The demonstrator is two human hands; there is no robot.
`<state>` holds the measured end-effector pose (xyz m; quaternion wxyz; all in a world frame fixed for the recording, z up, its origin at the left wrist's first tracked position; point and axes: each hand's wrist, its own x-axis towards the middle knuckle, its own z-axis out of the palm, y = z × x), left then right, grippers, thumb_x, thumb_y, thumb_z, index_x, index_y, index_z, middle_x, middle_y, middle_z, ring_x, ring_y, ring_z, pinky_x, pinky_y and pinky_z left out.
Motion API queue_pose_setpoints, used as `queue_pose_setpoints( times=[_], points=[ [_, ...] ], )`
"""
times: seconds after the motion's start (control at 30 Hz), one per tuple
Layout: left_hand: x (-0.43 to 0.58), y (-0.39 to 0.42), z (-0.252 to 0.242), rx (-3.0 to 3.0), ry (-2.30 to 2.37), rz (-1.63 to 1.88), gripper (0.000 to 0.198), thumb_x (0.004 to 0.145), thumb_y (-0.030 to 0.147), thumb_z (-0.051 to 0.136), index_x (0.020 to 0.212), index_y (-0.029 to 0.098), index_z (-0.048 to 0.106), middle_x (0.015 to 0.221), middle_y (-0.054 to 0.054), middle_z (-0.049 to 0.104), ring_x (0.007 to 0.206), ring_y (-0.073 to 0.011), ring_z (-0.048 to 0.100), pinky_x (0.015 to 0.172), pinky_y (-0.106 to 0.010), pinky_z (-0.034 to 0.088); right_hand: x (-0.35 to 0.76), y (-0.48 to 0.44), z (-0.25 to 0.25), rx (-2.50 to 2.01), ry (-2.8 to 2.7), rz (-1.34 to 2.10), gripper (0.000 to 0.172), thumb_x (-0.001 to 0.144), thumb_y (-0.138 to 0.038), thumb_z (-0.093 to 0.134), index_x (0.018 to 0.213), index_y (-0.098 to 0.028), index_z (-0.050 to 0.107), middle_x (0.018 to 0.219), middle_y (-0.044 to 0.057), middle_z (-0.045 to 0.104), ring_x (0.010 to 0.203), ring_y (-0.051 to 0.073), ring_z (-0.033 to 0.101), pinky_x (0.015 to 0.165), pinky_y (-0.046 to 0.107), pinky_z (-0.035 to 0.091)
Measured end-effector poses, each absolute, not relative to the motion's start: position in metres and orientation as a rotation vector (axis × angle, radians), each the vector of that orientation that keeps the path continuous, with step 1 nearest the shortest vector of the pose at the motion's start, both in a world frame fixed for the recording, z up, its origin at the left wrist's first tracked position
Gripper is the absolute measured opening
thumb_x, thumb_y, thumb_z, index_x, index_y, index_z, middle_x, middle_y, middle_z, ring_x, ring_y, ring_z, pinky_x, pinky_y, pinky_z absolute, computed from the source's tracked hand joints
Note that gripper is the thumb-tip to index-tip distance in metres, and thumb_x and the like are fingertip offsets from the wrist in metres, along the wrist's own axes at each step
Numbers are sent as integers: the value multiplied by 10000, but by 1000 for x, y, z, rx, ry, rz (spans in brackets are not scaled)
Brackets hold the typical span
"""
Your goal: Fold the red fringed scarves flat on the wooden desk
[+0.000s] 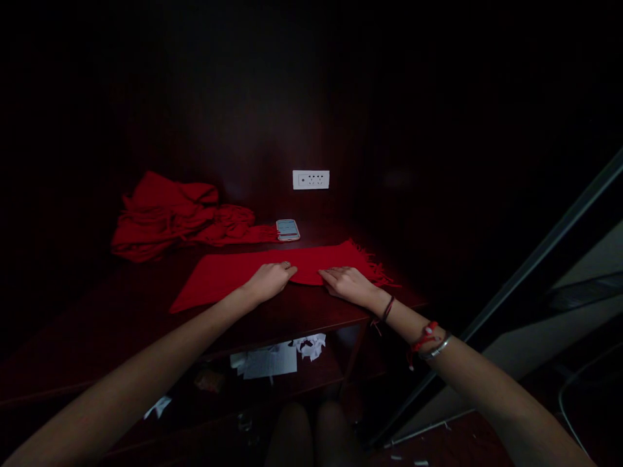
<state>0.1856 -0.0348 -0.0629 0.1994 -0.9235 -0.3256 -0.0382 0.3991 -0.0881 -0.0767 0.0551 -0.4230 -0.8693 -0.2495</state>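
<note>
A red fringed scarf [219, 277] lies flat and folded lengthwise on the dark wooden surface, its fringe at the right end. My left hand [270, 280] is closed on the scarf's near edge around its middle, thumb and fingers pinched together. A short way to the right, my right hand [346, 283] also pinches the near edge, close to the fringed end. A bracelet, a red cord and a silver bangle circle my right forearm. The near edge lifts slightly between the two hands. Fingertips under the cloth are hidden.
A crumpled pile of red fringed cloth [165, 217] sits behind on the left. Beside it lies a lit phone [288, 229]. A white socket plate [311, 179] is on the back wall. Papers [270, 360] and crumpled white paper [311, 346] rest on the shelf below.
</note>
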Motion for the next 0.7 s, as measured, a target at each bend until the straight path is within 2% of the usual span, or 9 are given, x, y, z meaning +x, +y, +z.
queue_pose_setpoints(
  times=[0.1, 0.23, 0.37, 0.57, 0.7],
  points=[
    [180, -26, -54, -2605, -919, -178, 243, 770, 115, 356, 957, 170, 501, 906, -71, 569, 797, -182, 554, 656, -263, 434, 400, -87, -79, -1308, -2615, -751, 396, 798, -270, 403, 1142, -74, 390, 1022, 152, 550, 931, 192, 514, 754, 283, 407],
    [177, -29, -51, -2628, -943, -135, 206, 776, 152, 378, 942, 165, 501, 883, -70, 570, 802, -184, 550, 661, -262, 430, 402, -85, -82, -1279, -2624, -826, 346, 809, -129, 341, 1146, -58, 375, 1058, 163, 528, 937, 192, 509, 762, 295, 400],
    [186, -43, -58, -2612, -951, -75, 221, 808, 270, 375, 967, 165, 487, 918, -89, 553, 787, -211, 553, 615, -294, 441, 405, -87, -80, -1363, -2629, -736, 294, 810, -98, 339, 1094, -93, 413, 982, 137, 562, 860, 171, 537, 704, 265, 404],
    [204, -54, -73, -2637, -853, -139, 267, 795, 70, 302, 983, 164, 466, 1036, -119, 490, 985, -226, 452, 707, -314, 418, 402, -88, -77, -1524, -2602, -655, 183, 827, -146, 332, 922, -140, 488, 818, 90, 575, 742, 161, 532, 620, 247, 377],
    [205, -50, -75, -2669, -912, -206, 297, 760, 40, 309, 982, 164, 463, 1020, -109, 483, 973, -220, 437, 726, -313, 409, 399, -88, -77, -1490, -2640, -708, 192, 826, -132, 321, 934, -140, 479, 819, 85, 552, 736, 160, 509, 625, 255, 371]
  ],
)
